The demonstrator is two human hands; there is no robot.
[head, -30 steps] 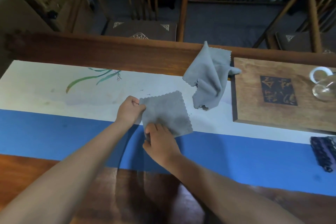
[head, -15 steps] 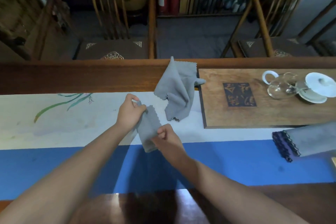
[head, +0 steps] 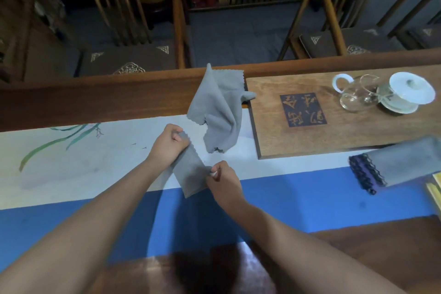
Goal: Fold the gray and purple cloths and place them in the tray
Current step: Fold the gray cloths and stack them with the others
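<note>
A small gray cloth (head: 189,172), folded into a narrow strip, lies on the white and blue table runner. My left hand (head: 168,144) pinches its far end and my right hand (head: 222,178) pinches its near right edge. A second gray cloth (head: 220,107) lies crumpled just beyond, one corner resting on the wooden tray (head: 338,136). At the right edge a purple cloth with dark lace trim (head: 365,173) sits under a folded gray cloth (head: 410,162), just in front of the tray.
A glass pitcher (head: 355,94) and a white lidded cup (head: 409,92) stand at the tray's far right. Wooden chairs (head: 133,55) line the table's far side. A yellow object (head: 435,186) shows at the right edge.
The flat square cloth has been folded over into a narrow strip between my hands. The view has shifted, bringing the tray, the teaware and the purple cloth further into sight.
</note>
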